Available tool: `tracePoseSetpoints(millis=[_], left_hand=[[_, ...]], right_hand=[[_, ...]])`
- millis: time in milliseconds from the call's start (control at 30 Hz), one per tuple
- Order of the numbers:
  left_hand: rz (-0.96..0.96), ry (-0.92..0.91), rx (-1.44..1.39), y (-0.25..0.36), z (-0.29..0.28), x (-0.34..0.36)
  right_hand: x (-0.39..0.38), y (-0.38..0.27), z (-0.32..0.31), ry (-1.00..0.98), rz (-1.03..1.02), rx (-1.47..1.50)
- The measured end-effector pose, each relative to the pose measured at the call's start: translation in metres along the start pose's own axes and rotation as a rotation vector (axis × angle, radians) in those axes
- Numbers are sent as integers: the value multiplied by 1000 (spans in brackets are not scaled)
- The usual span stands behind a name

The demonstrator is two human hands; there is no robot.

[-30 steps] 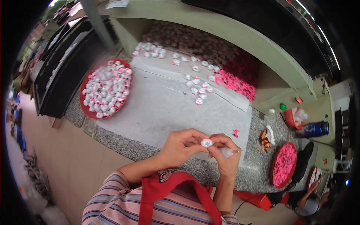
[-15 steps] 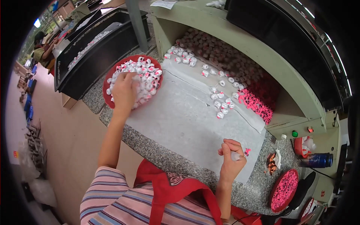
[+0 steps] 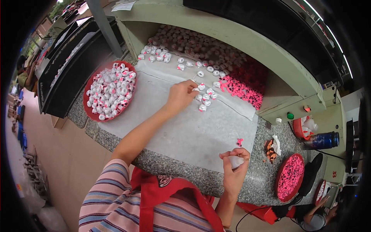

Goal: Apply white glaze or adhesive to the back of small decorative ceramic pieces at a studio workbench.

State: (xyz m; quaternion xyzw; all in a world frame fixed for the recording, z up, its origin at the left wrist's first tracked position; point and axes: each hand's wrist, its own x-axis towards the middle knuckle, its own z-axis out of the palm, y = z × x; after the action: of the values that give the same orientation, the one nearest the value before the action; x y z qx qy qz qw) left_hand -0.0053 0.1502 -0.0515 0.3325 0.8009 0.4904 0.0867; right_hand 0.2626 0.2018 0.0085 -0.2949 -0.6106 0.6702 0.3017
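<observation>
My left hand (image 3: 181,94) reaches across a white sheet (image 3: 185,123) to a loose cluster of small white rolls (image 3: 206,96), its fingertips closing on one of them. My right hand (image 3: 234,162) hovers near my body above the granite edge, fingers pinched around a small white piece (image 3: 234,160). A tiny pink part (image 3: 239,142) lies on the sheet just above that hand. A red tray (image 3: 89,96) holding several white rolls sits to the far left.
Pink parts (image 3: 241,89) and pale rolls (image 3: 193,46) are heaped under a green shelf (image 3: 239,38). At the right stand a red dish of pink parts (image 3: 290,178), a blue bottle (image 3: 322,140) and a red cup (image 3: 303,127). Black trays (image 3: 65,73) line the left.
My left hand left the red tray and swung right to the loose rolls in the middle. My right hand stayed near my body with its white piece.
</observation>
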Motion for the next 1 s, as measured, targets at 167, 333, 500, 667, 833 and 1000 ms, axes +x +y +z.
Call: tracePoseSetpoints(millis=[167,333,500,667,833,1000], left_hand=[[-560,-297,-1344,82,-33,-50],[-383,-464,-1325,100,-35,-92],[-336,-370,-1047,118,-31,-102],[-272,-364,-942,121,-29,-107],[-112,-235,-759,121,-28,-113],[-170,-292,-921,119,-29,-110]], right_hand=[[7,-28,4,-60,-7,27],[1,-43,9,-4,61,83],[-21,-51,14,268,-405,-137],[-15,-49,11,112,-699,-422],[-12,-48,13,88,-741,-395],[-10,-46,13,72,-756,-422]])
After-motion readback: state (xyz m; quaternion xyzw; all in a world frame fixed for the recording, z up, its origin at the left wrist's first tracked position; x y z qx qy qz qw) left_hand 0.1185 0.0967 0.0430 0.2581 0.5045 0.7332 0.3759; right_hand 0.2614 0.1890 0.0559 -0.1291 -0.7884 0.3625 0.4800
